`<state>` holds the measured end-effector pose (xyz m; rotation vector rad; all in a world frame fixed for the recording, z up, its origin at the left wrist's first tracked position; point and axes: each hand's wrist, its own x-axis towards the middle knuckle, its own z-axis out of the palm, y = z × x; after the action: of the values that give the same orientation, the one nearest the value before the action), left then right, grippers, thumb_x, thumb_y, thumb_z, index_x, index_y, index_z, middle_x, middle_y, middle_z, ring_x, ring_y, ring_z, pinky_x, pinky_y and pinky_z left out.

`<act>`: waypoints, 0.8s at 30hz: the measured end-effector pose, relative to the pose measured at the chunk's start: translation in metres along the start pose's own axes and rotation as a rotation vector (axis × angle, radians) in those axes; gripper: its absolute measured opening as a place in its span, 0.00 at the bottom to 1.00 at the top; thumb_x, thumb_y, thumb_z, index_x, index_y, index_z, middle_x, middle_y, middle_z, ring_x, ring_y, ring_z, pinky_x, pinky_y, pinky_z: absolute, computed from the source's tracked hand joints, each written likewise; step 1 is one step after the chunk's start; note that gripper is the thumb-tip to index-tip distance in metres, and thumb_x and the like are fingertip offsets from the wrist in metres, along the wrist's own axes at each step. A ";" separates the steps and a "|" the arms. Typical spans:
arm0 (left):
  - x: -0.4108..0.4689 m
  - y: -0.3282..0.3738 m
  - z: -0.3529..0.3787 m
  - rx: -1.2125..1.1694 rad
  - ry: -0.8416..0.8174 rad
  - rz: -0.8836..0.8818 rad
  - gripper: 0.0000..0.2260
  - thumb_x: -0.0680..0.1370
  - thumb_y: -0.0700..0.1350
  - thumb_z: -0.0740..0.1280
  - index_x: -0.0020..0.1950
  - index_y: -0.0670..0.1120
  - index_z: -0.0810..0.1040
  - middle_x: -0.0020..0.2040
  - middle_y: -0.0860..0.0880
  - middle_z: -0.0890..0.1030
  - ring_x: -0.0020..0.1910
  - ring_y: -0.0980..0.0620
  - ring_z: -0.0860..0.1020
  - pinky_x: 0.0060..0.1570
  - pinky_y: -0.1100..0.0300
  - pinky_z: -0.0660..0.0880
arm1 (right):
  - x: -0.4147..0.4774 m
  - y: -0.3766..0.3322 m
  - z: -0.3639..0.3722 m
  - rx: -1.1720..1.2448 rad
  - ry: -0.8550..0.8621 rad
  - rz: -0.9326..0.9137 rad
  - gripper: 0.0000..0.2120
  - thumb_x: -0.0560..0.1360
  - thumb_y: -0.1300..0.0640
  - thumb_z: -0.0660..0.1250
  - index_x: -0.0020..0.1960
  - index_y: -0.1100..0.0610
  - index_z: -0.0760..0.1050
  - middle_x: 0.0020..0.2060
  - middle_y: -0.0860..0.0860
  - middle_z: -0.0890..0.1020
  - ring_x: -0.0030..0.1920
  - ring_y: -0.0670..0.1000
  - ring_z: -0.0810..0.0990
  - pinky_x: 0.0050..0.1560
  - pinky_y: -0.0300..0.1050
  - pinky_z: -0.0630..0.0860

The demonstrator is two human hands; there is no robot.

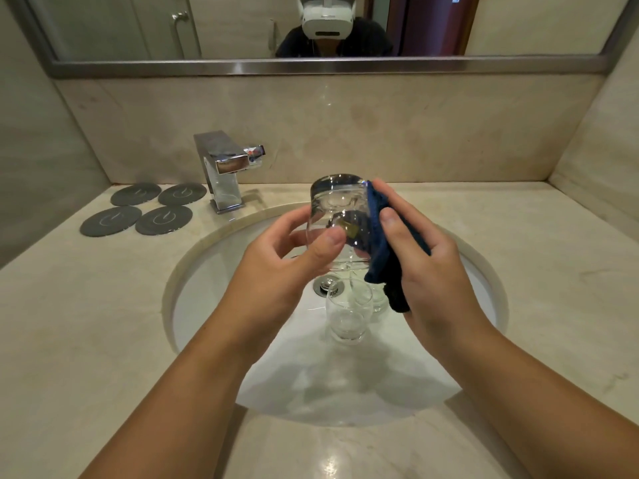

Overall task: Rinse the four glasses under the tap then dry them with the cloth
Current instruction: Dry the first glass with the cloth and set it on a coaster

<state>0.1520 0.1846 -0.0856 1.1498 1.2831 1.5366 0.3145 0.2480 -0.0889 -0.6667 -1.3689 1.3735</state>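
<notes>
One glass (339, 202) is held base-up over the sink (207, 305) in the head view, the only view given. The left hand (276, 267) grips it, with the thumb curled across the near wall and the fingers wrapped round the far side. The right hand (425, 271) clasps one dark blue cloth (380, 243), thumb on top, and presses it against the right side of the glass; a loose end of the cloth hangs below the palm. Two more glasses stand upright in the white basin just under the hands: a nearer glass (347, 316) beside the drain (325, 284), and a second glass (378, 300) just behind it, partly hidden by the cloth. Whether those two touch cannot be told. That makes three glasses that can be counted. One chrome tap (223, 167) stands on the bench (103, 323) at the back left of the sink. Four round grey coasters (136, 194) lie flat left of the tap, in two rows of two. One mirror (138, 29) runs along the wall above and reflects a person wearing a white headset (326, 19).
</notes>
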 end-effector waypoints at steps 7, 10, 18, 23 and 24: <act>0.003 -0.002 0.002 -0.051 0.010 -0.015 0.31 0.65 0.63 0.77 0.66 0.57 0.77 0.56 0.53 0.88 0.55 0.56 0.86 0.59 0.58 0.80 | 0.004 0.001 -0.003 0.145 0.014 0.087 0.16 0.85 0.55 0.63 0.70 0.47 0.81 0.61 0.51 0.87 0.64 0.61 0.84 0.75 0.69 0.71; 0.004 -0.005 0.000 0.016 0.040 -0.007 0.19 0.71 0.61 0.76 0.61 0.62 0.82 0.55 0.59 0.87 0.58 0.59 0.85 0.59 0.58 0.78 | 0.002 0.001 -0.004 0.081 0.043 0.021 0.16 0.85 0.57 0.65 0.70 0.46 0.80 0.62 0.48 0.87 0.64 0.52 0.85 0.73 0.59 0.74; 0.001 -0.002 0.001 0.038 0.044 0.023 0.27 0.70 0.58 0.80 0.67 0.56 0.80 0.58 0.51 0.87 0.54 0.54 0.87 0.57 0.56 0.83 | 0.001 0.003 -0.004 0.013 0.016 -0.025 0.17 0.86 0.55 0.64 0.72 0.43 0.80 0.63 0.47 0.86 0.67 0.59 0.82 0.73 0.69 0.72; 0.002 0.000 -0.001 -0.076 -0.053 -0.038 0.24 0.69 0.59 0.77 0.64 0.56 0.82 0.52 0.54 0.88 0.54 0.56 0.86 0.58 0.59 0.82 | 0.003 -0.002 -0.002 0.209 -0.029 0.098 0.17 0.86 0.56 0.61 0.72 0.48 0.78 0.63 0.50 0.86 0.64 0.55 0.85 0.71 0.56 0.75; 0.003 -0.001 -0.001 -0.044 -0.055 -0.036 0.25 0.69 0.60 0.78 0.64 0.57 0.82 0.54 0.56 0.88 0.56 0.57 0.86 0.60 0.58 0.81 | 0.003 -0.003 -0.002 0.210 -0.021 0.093 0.17 0.86 0.57 0.61 0.71 0.48 0.79 0.62 0.50 0.87 0.63 0.53 0.85 0.68 0.53 0.77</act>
<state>0.1499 0.1870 -0.0864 1.1272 1.2220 1.4896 0.3158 0.2504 -0.0860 -0.5828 -1.2016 1.5772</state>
